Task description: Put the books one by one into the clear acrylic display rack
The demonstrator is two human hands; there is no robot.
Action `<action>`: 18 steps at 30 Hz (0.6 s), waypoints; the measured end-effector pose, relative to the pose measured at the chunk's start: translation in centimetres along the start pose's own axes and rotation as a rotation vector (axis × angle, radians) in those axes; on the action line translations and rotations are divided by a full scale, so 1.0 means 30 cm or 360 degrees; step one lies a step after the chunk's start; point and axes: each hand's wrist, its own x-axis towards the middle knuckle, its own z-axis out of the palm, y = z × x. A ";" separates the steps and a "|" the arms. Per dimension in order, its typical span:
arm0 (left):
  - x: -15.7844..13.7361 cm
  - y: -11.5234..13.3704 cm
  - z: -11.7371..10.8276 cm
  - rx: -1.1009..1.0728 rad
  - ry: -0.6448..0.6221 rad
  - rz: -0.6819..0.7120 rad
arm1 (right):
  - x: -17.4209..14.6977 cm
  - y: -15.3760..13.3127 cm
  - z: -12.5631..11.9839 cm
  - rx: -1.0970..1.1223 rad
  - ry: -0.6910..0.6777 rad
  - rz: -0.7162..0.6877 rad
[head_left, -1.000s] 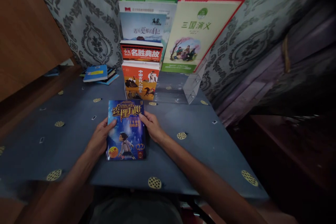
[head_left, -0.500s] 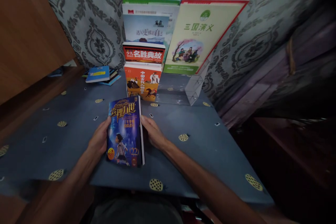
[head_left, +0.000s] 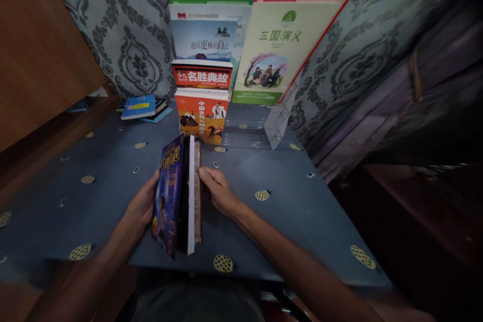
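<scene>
A blue-purple paperback book (head_left: 166,196) with gold lettering and a figure on its cover is held above the near part of the table. My left hand (head_left: 142,200) is closed on its left edge, at the front cover. My right hand (head_left: 218,190) grips its right side, thumb at the brownish back part. The book stands turned, its front cover tilted to the left and partly apart from the white page edges. The fingers behind the book are hidden.
A clear acrylic rack (head_left: 277,126) holds several books, among them an orange book (head_left: 202,115) and a pale green book (head_left: 283,50). A small pile of books (head_left: 139,107) lies at the back left of the blue cloth-covered table (head_left: 279,231). A wooden panel (head_left: 45,60) stands left.
The book has turned from showing its front cover nearly flat to showing its page edges, and its cover has come partly open. My hands stay in about the same place.
</scene>
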 end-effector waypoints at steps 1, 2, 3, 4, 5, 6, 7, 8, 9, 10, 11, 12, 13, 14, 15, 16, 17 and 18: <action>-0.005 0.002 0.008 0.0001 0.0026 0.0004 | 0.001 -0.005 -0.004 -0.0059 0.0002 -0.0027; -0.010 0.003 0.015 0.0003 0.0054 0.0007 | 0.002 -0.010 -0.008 -0.0118 0.0001 -0.0055; -0.013 0.004 0.020 0.0002 0.0077 0.0010 | 0.002 -0.017 -0.011 -0.0175 -0.0008 -0.0081; -0.015 0.003 0.021 0.0001 0.0091 0.0011 | 0.001 -0.025 -0.013 -0.0229 -0.0021 -0.0108; -0.014 0.002 0.021 -0.0005 0.0090 0.0018 | 0.000 -0.032 -0.015 -0.0274 -0.0037 -0.0135; -0.013 0.000 0.018 -0.0011 0.0078 0.0030 | -0.001 -0.038 -0.017 -0.0306 -0.0051 -0.0158; -0.010 -0.001 0.014 -0.0017 0.0056 0.0043 | -0.002 -0.043 -0.018 -0.0328 -0.0065 -0.0169; -0.007 -0.003 0.010 -0.0018 0.0031 0.0050 | -0.003 -0.046 -0.019 -0.0337 -0.0073 -0.0173; -0.004 -0.004 0.006 -0.0015 0.0008 0.0055 | -0.003 -0.046 -0.020 -0.0333 -0.0067 -0.0176; -0.002 -0.004 0.003 -0.0009 -0.0006 0.0061 | -0.003 -0.044 -0.020 -0.0318 -0.0056 -0.0174; 0.000 -0.004 0.001 -0.0002 -0.0005 0.0072 | -0.002 -0.040 -0.021 -0.0298 -0.0038 -0.0168; 0.000 -0.004 0.000 0.0004 0.0012 0.0084 | 0.000 -0.034 -0.021 -0.0279 -0.0019 -0.0158; 0.000 -0.003 -0.001 0.0006 0.0036 0.0098 | 0.001 -0.027 -0.021 -0.0261 0.0001 -0.0144; -0.002 -0.002 -0.002 0.0002 0.0060 0.0106 | 0.002 -0.019 -0.020 -0.0246 0.0013 -0.0124; -0.004 -0.002 -0.003 -0.0004 0.0076 0.0103 | 0.003 -0.010 -0.019 -0.0234 0.0015 -0.0098; -0.006 -0.001 -0.005 -0.0010 0.0080 0.0089 | 0.003 -0.003 -0.018 -0.0222 0.0011 -0.0070; -0.008 -0.001 -0.008 -0.0011 0.0070 0.0072 | 0.003 0.004 -0.017 -0.0208 0.0006 -0.0046; -0.010 -0.001 -0.011 -0.0008 0.0051 0.0060 | 0.002 0.010 -0.016 -0.0195 0.0002 -0.0023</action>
